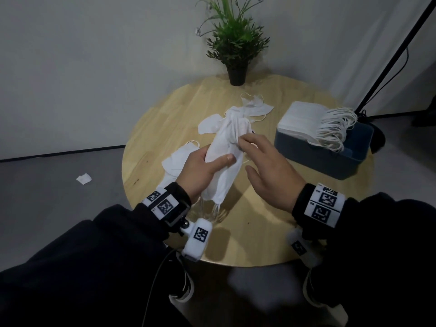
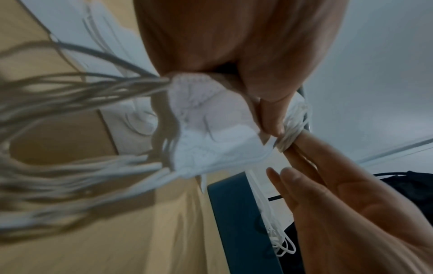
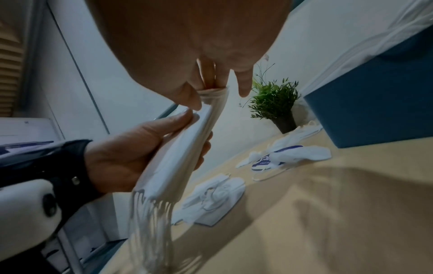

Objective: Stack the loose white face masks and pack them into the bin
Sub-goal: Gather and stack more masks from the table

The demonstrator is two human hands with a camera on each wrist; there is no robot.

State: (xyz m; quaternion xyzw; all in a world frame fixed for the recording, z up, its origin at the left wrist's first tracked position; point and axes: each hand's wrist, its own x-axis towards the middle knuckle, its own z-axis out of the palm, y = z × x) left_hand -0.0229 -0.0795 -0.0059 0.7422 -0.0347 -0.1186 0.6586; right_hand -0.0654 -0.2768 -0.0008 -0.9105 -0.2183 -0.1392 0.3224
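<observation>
My left hand (image 1: 205, 166) grips a bundle of white face masks (image 1: 224, 161) above the round wooden table (image 1: 259, 232), thumb across the front; the ear loops hang from its lower end (image 2: 70, 129). My right hand (image 1: 264, 161) pinches the gathered ear loops (image 3: 214, 92) at the bundle's far end between thumb and fingers. Loose masks (image 1: 210, 125) lie on the table behind and left of the bundle (image 3: 215, 200). A dark blue bin (image 1: 330, 159) at the right holds a tall stack of masks (image 1: 304, 119), loops spilling over its side.
A potted green plant (image 1: 236, 50) stands at the table's back edge. A black stand pole (image 1: 396, 55) leans at the far right. A white scrap (image 1: 83, 178) lies on the grey floor to the left. The table's near part shows bare wood.
</observation>
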